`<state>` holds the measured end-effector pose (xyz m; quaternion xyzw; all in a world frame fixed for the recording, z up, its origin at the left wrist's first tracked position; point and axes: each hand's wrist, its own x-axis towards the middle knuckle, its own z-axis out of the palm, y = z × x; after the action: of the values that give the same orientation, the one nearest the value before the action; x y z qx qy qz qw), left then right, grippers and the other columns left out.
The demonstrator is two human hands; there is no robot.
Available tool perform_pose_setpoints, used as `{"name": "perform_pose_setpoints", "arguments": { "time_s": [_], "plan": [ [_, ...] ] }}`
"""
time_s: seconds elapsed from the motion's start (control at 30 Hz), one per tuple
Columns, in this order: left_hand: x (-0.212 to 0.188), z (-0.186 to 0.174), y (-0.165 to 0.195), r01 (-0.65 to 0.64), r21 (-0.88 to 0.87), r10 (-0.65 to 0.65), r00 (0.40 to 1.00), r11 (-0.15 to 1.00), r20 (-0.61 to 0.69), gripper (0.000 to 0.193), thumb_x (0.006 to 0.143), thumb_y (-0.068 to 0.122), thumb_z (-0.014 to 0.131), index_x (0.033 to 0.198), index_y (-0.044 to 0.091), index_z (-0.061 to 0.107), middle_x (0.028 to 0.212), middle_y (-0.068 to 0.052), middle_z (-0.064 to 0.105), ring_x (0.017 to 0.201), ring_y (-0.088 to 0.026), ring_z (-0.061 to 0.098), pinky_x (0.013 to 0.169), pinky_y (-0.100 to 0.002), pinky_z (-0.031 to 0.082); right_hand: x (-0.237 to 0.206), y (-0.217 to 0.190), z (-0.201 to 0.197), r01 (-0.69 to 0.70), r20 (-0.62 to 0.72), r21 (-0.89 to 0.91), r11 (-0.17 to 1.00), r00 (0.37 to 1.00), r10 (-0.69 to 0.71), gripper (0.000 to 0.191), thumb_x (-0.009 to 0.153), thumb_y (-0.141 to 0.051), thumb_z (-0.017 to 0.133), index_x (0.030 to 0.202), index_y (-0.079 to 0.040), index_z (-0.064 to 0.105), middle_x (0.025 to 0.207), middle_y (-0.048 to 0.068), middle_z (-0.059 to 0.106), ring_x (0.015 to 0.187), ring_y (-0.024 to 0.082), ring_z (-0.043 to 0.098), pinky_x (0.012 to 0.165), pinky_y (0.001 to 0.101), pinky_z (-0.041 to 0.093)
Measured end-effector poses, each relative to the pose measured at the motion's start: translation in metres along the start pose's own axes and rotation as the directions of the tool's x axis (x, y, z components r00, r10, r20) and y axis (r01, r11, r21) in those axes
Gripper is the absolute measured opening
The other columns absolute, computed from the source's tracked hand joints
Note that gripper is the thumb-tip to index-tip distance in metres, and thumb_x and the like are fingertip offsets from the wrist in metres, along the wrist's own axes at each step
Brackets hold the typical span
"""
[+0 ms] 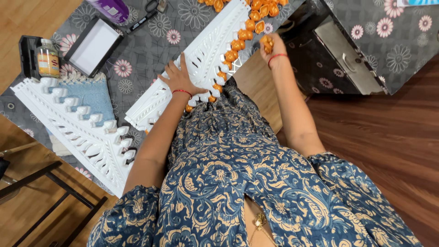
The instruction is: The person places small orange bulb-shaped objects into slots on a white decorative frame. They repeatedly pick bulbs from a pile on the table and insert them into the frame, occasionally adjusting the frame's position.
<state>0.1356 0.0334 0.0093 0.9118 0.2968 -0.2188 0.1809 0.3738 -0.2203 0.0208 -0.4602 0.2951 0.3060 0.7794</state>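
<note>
While the left hand (180, 78) lay flat, fingers spread, on a white carved panel (201, 59) that ran slantwise across the table (146, 55), the right hand (269, 48) was raised just past the panel's far edge with its grip pinched shut on one orange bead piece (267, 42). A row of orange bead pieces (238, 41) lined that edge of the panel, too crowded toward the top to count exactly. Two white carved panels showed in all: the second panel (77, 123) lay well apart to the left, partly over a blue cloth (93, 98), with about nine white hooks along its upper edge. Each wrist wore one red thread. Near the table's top left stood one small bottle (47, 57) with an orange label, beside one open black box (93, 45) with a white inside. One marker pen (141, 20) lay near the top edge. One patterned metal trunk (347, 55) stood on the wooden floor at the right.
</note>
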Motion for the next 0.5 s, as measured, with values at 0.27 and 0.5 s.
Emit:
{"name": "perform_pose_setpoints", "arguments": {
  "time_s": [0.27, 0.5],
  "plan": [
    [0.009, 0.002, 0.008, -0.001, 0.000, 0.001, 1.000, 1.000, -0.024, 0.165, 0.038, 0.072, 0.095, 0.164, 0.027, -0.002, 0.160, -0.024, 0.020, 0.150, -0.044, 0.018, 0.111, -0.078, 0.017, 0.035, -0.084, 0.062, 0.544, 0.338, -0.190, 0.817, 0.818, -0.466, 0.048, 0.086, -0.006, 0.067, 0.129, -0.010, 0.047, 0.120, 0.011, 0.062, 0.107, 0.025, 0.068, 0.092, 0.0465, 0.067],
    [0.014, -0.002, 0.010, -0.003, 0.013, 0.003, 0.999, 1.000, -0.034, 0.166, 0.037, 0.074, 0.095, 0.163, 0.028, -0.002, 0.158, -0.023, 0.022, 0.148, -0.043, 0.019, 0.109, -0.079, 0.018, 0.053, -0.042, 0.032, 0.533, 0.110, -0.771, 0.348, 0.650, -0.752, 0.073, 0.068, -0.019, 0.102, 0.123, -0.002, 0.059, 0.107, 0.008, 0.066, 0.095, 0.020, 0.063, 0.085, 0.0356, 0.059]
  ]
}}
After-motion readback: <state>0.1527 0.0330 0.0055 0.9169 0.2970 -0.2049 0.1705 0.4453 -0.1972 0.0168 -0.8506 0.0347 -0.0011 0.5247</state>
